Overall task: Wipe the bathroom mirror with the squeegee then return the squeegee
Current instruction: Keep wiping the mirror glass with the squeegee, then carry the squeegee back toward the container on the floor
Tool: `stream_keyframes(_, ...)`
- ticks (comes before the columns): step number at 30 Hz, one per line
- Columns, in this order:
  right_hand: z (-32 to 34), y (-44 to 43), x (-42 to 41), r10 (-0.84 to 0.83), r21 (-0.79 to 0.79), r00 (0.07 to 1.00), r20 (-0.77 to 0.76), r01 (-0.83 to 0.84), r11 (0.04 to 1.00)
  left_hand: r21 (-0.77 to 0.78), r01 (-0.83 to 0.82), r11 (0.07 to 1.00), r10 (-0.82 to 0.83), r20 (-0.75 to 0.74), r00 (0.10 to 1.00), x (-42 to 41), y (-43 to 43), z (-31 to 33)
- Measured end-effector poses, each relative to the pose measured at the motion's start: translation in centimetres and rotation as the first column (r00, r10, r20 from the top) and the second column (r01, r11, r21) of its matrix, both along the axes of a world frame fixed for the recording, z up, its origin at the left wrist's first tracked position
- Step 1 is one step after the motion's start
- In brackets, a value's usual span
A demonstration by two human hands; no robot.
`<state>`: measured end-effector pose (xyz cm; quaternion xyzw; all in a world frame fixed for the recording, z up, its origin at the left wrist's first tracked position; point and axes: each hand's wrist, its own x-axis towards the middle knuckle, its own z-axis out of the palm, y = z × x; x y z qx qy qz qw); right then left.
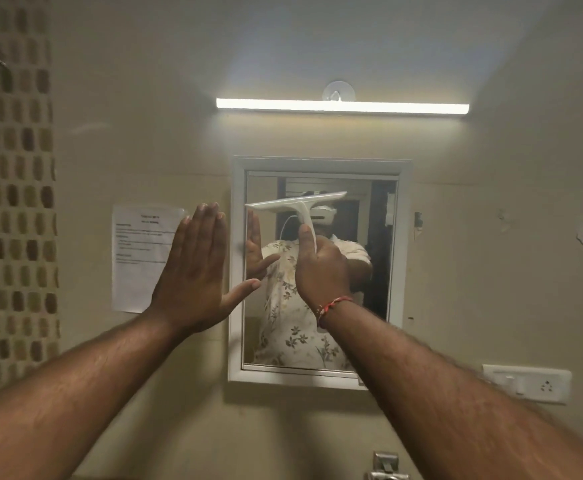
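Note:
A white-framed mirror [385, 271] hangs on the beige wall ahead. My right hand [321, 271] grips the handle of a white squeegee [295, 204], whose blade lies slightly tilted across the upper left part of the glass. My left hand [196, 271] is raised flat, fingers up and thumb out, just left of the mirror frame; its thumb tip reaches over the frame's left edge. A red thread band circles my right wrist. The glass reflects a person in a floral shirt.
A lit tube light [342, 106] runs above the mirror, with a clear suction hook [338, 91] behind it. A printed paper notice [137, 244] is stuck left of the mirror. A white switch and socket plate [525, 382] sits lower right. A metal tap top [385, 465] shows at the bottom edge.

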<state>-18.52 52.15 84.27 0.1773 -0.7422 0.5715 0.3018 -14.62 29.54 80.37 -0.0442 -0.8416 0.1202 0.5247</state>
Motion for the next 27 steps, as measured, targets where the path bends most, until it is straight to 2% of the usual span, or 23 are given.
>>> stream_keyframes(8, -1.2, -9.3, 0.5, 0.173, 0.055, 0.985, 0.024, -0.174, 0.983, 0.029, -0.154, 0.988, 0.153, 0.015, 0.988, 3.4, -8.3, -3.0)
stream_keyframes(13, -5.4, -17.6, 1.6, 0.32, 0.106, 0.944, 0.08, -0.327, 0.939, 0.072, -0.306, 0.949, 0.301, 0.076, 0.951, 6.8, -15.1, -7.8)
stream_keyframes(17, -10.7, -24.4, 2.9, 0.409, 0.15, 0.889, 0.205, -0.441, 0.885, 0.111, -0.433, 0.894, 0.408, 0.193, 0.892, 9.8, -20.3, -13.3)
stream_keyframes(21, -17.1, -29.8, 3.3, 0.444, 0.18, 0.837, 0.32, -0.514, 0.839, 0.135, -0.5, 0.856, 0.449, 0.288, 0.846, 12.2, -24.0, -19.4)
stream_keyframes(27, -29.8, -35.7, 3.4, 0.401, 0.217, 0.729, 0.554, -0.592, 0.776, 0.16, -0.535, 0.83, 0.441, 0.4, 0.804, 13.8, -27.9, -31.1)
